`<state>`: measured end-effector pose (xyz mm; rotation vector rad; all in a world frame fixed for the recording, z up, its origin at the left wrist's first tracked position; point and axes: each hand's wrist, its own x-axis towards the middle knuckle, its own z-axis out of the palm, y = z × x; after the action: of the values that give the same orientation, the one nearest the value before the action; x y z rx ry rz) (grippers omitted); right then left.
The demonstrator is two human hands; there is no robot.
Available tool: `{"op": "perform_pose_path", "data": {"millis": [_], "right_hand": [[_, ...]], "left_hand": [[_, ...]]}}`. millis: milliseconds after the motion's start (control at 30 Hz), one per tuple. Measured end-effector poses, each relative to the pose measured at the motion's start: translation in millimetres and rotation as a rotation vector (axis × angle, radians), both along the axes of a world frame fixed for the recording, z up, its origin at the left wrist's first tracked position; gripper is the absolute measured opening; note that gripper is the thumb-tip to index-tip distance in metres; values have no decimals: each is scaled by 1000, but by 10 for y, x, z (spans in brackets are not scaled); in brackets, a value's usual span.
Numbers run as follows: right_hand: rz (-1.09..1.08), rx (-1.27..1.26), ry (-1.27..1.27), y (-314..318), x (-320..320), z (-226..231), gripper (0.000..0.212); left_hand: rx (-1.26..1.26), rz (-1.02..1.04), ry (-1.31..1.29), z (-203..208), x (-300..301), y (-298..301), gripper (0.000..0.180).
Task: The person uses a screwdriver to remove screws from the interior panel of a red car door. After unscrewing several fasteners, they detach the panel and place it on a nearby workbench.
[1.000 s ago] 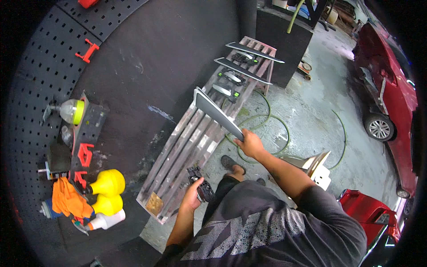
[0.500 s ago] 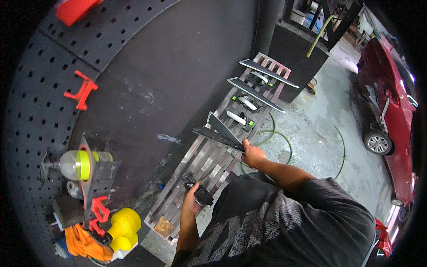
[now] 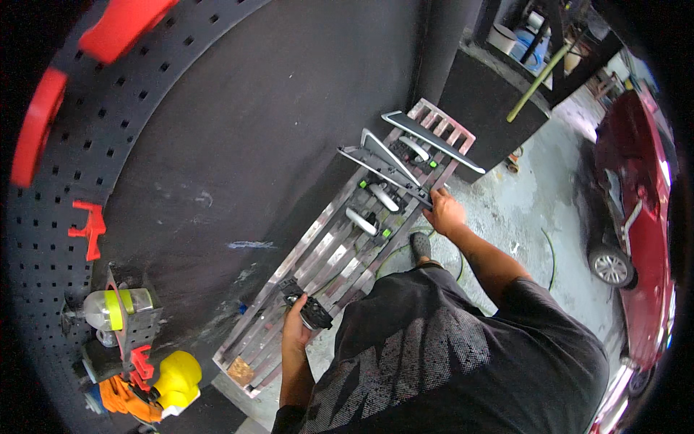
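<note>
My right hand (image 3: 446,212) is closed around the near end of a long dark trim strip (image 3: 383,173), held over the slatted bench (image 3: 322,249). A second, grey-edged trim strip (image 3: 392,156) meets it in a V; I cannot tell whether I grip that too. Another grey-edged strip (image 3: 434,141) lies across the far end. Three white car door handles, the nearest one (image 3: 360,222) included, rest on black fittings with green tabs. Over the bench's near part, my left hand (image 3: 295,329) is closed on a black plastic fitting (image 3: 316,313).
A dark wall (image 3: 217,145) runs along the bench's left side. Left of it hang a perforated panel with red brackets (image 3: 88,230), a clear bottle (image 3: 108,307), an orange glove (image 3: 126,398) and a yellow bottle (image 3: 178,380). A red car (image 3: 640,202) stands at right; a green hose (image 3: 553,260) lies on the floor.
My right hand has carried the trim strip farther along the bench, past the nearer door handles. My left hand keeps the black fitting. The view has shifted, and my shoe now shows.
</note>
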<state>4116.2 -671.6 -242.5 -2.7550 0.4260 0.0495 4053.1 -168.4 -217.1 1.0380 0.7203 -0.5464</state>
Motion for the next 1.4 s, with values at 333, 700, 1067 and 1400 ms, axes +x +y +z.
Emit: {"op": "perform_pose_path", "data": {"millis": [333,700,1067,1400], "right_hand": [[196,187,113,-820,393,-104,46],[86,105,-49,-2639,1135,-245,41],[19,147,173,-2460,1316,-382,71],[145,758,-40,-2372,1617,-535,63]], "left_hand": [[12,157,3,282,272,-1587,28],[-2,269,8,206,260,-2291,29],[-20,289,-78,-157,881,-2493,33],[181,89,-48,-653,1493,-2788,56]]}}
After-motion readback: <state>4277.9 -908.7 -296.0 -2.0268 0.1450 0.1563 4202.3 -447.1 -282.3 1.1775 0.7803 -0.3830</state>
